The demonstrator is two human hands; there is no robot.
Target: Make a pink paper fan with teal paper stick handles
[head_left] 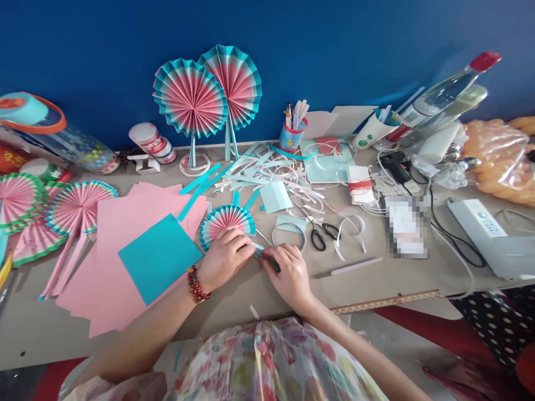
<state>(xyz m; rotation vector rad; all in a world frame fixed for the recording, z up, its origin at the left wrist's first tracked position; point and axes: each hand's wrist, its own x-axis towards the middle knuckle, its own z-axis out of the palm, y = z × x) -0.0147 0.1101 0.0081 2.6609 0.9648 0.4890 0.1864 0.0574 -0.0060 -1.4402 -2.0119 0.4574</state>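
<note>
Two pleated paper fans (188, 92) stand upright on strip handles near the blue wall (104, 50), banded in turquoise, white and pink, and both look complete. More fans with pink pleats (81, 206) lie at the far left, and these also appear to be made up, at least one with its long handle strips attached. A smaller pleated fan (223, 219), in similar colours, is at a middle stage as far as one can judge: its pleats are spread in a broad arc, but no finished handle can be made out, so the lower end seems to be the part left to do.

That smaller fan lies on the tabletop (234, 306) just beyond and partly beneath the left hand (228, 254), which covers its lower edge. The left hand is mostly closed, fingers bent together and pressed down on the fan, with a pale blue strip (258, 247) coming out at the fingertips. The right hand (290, 273) is apart from the pleats, to the right of them; its fingers are curled in around a small dark object (274, 264) beside the strip's end, too hidden to identify. Whether the right fingertips also grip the strip, I cannot tell.

Black-handled scissors (318, 225) rest beyond the right hand, next to a tape ring (304, 236). A turquoise square sheet (159, 259) lies on pink sheets (112, 234) to the left, apparently unfolded stock.
</note>
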